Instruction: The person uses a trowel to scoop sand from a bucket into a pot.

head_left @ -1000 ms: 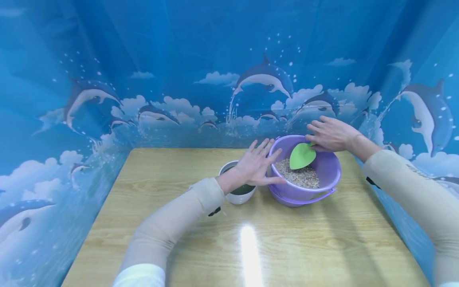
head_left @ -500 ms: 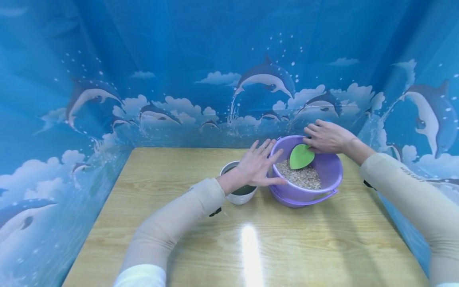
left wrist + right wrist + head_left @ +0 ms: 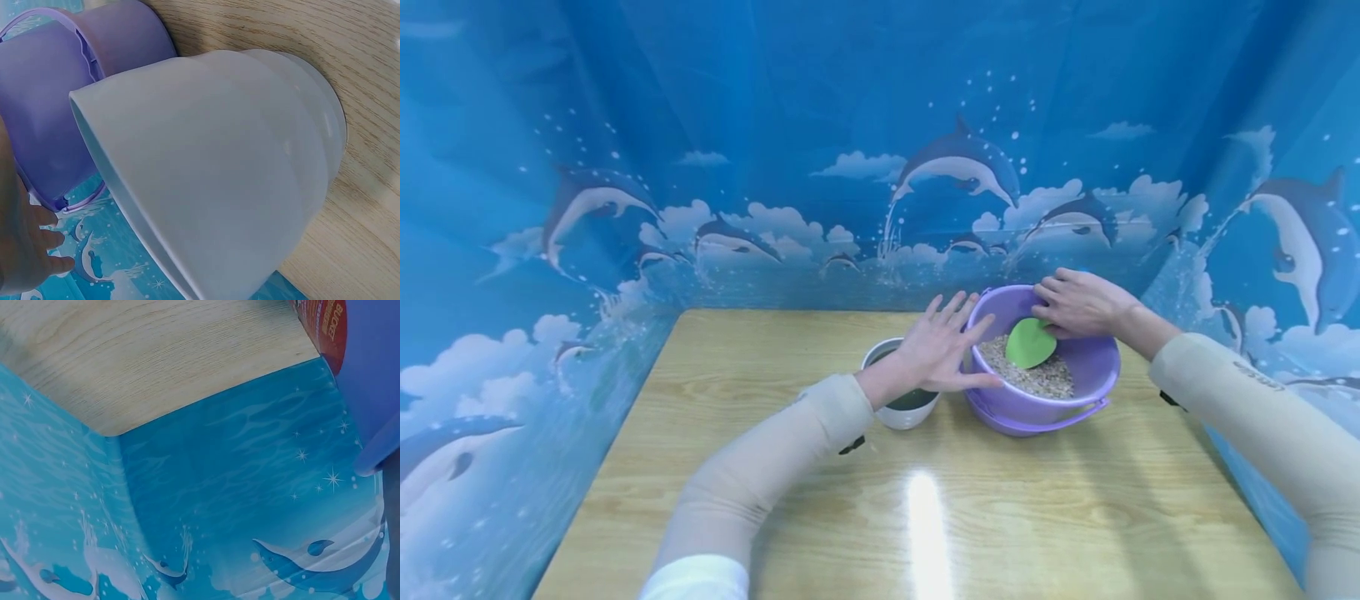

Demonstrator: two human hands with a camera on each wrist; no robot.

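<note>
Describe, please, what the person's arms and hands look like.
The left hand and right hand are bare. A long beige fabric sleeve covers the left forearm; a matching beige sleeve with dark lettering covers the right. White fabric shows further up the left arm, and a small black piece shows at each sleeve's wrist end.

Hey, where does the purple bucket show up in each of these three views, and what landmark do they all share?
Head: the purple bucket is right of centre.
Left wrist: the purple bucket is at upper left, partly covered by the white pot.
Right wrist: the purple bucket is at upper right, cut off by the frame, with a red label.
Shared landmark: the wood-grain tabletop.
</note>
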